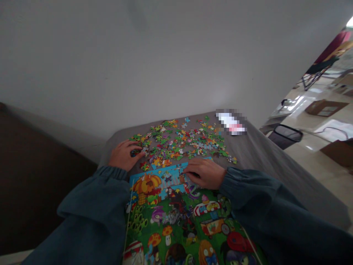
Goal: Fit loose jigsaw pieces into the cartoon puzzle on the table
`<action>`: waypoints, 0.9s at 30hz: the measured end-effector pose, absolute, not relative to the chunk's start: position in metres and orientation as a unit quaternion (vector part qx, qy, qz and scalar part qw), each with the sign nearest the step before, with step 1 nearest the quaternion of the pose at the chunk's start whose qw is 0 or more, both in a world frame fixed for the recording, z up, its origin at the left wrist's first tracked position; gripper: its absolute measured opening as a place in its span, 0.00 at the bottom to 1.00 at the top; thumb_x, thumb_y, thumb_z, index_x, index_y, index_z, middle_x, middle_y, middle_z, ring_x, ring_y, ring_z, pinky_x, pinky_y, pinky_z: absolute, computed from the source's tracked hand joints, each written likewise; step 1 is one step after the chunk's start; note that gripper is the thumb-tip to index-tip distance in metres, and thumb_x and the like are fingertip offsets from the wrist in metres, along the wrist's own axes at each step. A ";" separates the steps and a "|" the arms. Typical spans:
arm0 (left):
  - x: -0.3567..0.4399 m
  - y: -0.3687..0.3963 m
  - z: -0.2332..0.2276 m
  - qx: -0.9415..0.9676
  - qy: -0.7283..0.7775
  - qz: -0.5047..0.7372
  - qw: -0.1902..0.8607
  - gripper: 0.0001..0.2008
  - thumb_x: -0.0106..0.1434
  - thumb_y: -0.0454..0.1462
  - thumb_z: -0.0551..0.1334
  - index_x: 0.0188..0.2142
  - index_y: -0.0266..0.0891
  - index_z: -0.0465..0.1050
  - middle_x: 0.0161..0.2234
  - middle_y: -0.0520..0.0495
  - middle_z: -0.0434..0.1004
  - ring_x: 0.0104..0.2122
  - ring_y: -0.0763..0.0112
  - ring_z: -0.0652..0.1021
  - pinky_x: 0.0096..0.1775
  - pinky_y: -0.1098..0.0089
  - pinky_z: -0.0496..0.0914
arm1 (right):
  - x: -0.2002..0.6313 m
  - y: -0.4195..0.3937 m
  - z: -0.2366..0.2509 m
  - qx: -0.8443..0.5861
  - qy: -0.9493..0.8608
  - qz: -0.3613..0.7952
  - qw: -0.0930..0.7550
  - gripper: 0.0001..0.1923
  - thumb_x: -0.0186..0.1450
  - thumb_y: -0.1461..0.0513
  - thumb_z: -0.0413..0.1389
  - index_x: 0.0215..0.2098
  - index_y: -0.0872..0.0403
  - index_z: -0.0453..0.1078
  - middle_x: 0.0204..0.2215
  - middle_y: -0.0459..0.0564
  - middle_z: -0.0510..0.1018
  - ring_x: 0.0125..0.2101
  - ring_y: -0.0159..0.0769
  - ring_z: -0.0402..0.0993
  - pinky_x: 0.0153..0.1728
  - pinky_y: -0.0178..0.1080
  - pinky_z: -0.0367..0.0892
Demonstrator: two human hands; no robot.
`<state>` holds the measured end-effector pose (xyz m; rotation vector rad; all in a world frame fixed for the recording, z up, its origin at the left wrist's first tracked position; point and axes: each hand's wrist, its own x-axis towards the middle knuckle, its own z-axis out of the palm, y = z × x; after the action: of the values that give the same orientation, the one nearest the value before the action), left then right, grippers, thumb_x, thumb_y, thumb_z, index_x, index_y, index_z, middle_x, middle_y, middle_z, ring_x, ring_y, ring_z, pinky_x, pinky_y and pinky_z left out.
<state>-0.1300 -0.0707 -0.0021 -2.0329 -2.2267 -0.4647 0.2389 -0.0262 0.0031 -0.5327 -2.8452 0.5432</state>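
A colourful jigsaw puzzle with cartoon plants, mushrooms and a pumpkin lies in front of me, its assembled part reaching up to a blue strip. My right hand rests over its upper edge, thumb and fingers pinched on a small jigsaw piece by the blue area. To the left, my left hand curls at the border of the loose jigsaw pieces, its thumb and finger closed around a greyish piece. The fingers partly hide that piece.
The pieces are spread over a grey cloth-covered surface against a pale wall. A blurred-out bright phone-like object lies at the back right. Cardboard boxes and a black-framed item stand on the floor beyond.
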 end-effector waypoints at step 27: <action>-0.131 -0.072 0.004 -0.697 -0.700 -0.150 0.036 0.27 0.70 0.54 0.53 0.56 0.47 0.82 0.64 0.43 0.78 0.65 0.50 0.74 0.67 0.48 0.66 | 0.239 -0.026 0.003 -0.180 -0.964 0.175 0.090 0.14 0.75 0.61 0.51 0.48 0.53 0.80 0.41 0.53 0.81 0.41 0.38 0.74 0.41 0.40 0.63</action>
<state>-0.1314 -0.0724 0.0039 -2.1414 -2.1502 -0.4600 0.2389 -0.0261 0.0026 -0.5355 -2.8660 0.5218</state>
